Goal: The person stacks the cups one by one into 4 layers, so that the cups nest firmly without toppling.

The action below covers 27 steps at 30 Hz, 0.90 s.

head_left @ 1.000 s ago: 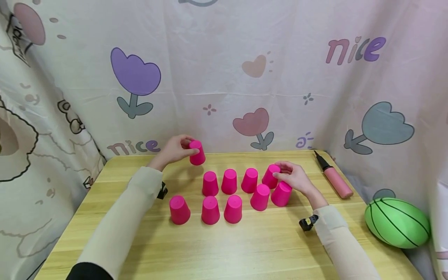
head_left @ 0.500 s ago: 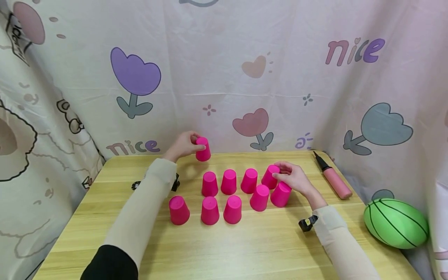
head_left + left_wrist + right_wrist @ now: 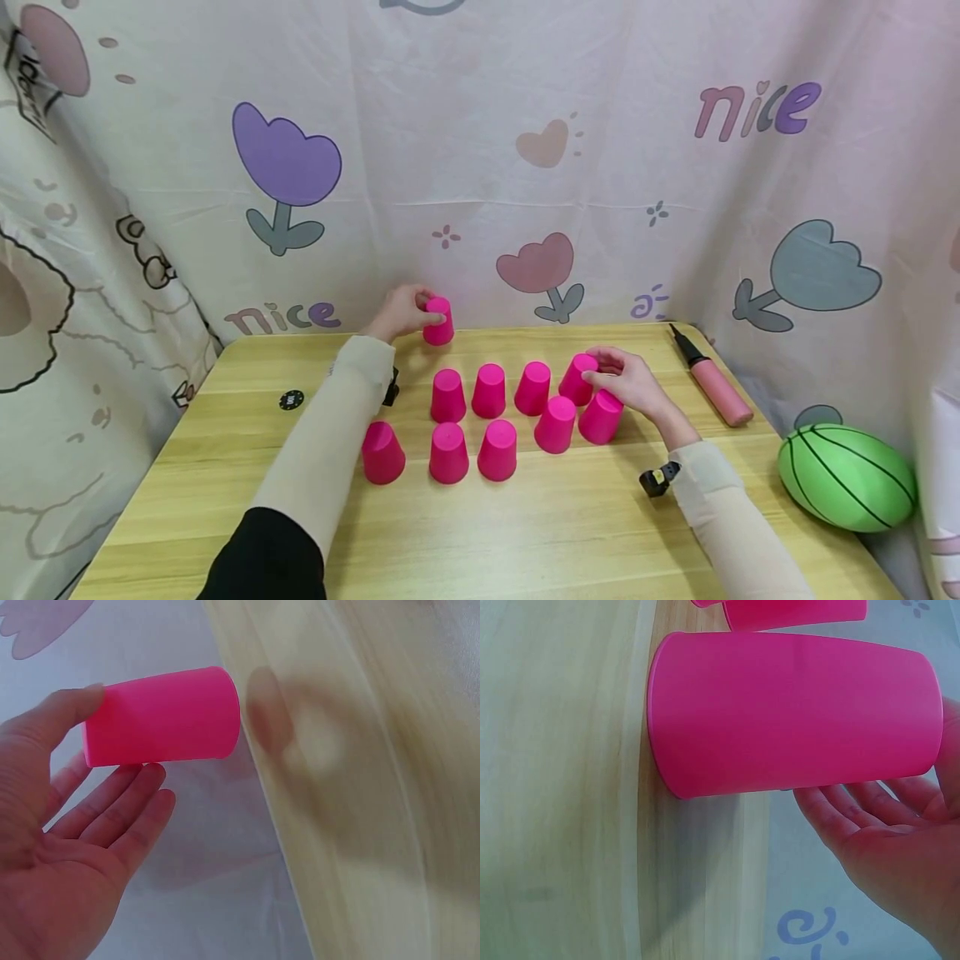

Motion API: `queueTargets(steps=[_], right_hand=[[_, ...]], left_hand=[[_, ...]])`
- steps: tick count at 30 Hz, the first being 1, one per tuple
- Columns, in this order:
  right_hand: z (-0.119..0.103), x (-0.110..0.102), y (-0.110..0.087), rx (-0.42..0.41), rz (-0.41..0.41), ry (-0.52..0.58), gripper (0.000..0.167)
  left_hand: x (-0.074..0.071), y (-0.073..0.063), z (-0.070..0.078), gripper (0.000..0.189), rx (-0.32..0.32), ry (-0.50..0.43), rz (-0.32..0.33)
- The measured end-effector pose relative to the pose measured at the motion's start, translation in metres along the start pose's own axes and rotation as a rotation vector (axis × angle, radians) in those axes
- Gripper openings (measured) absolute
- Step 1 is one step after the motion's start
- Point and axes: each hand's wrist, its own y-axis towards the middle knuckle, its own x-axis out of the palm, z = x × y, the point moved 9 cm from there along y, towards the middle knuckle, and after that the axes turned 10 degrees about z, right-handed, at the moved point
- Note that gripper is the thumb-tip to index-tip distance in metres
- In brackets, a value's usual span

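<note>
At the back edge of the table, my left hand [image 3: 405, 312] pinches an upside-down pink cup [image 3: 438, 322] between thumb and fingers. In the left wrist view that pink cup [image 3: 165, 716] hangs over the wood, apart from its shadow. My right hand [image 3: 630, 379] holds another pink cup [image 3: 578, 379] at the right end of the back row. Just in front of it stands a cup [image 3: 601, 417]. One large pink cup [image 3: 795, 712] hides part of the fingers in the right wrist view. Several more upside-down cups [image 3: 447, 396] stand in two loose rows between my arms.
A black poker-like chip [image 3: 292, 400] lies left of my left forearm. On the right are a pink hand pump [image 3: 722, 392] with a black nozzle and a green ball [image 3: 847, 477] at the table's edge. A patterned curtain [image 3: 420, 167] hangs behind the wooden table [image 3: 525, 542].
My left hand has carried its cup a little to the right along the back edge. The left forearm has shifted right, uncovering the black chip. My right hand stays in place.
</note>
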Motion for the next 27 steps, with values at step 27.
queueTargets(steps=[27], right_hand=[[-0.003,0.001,-0.003,-0.001,-0.004,0.005,0.056]], left_hand=[[0.019,0.000,-0.024,0.052,-0.089,0.033,-0.021]])
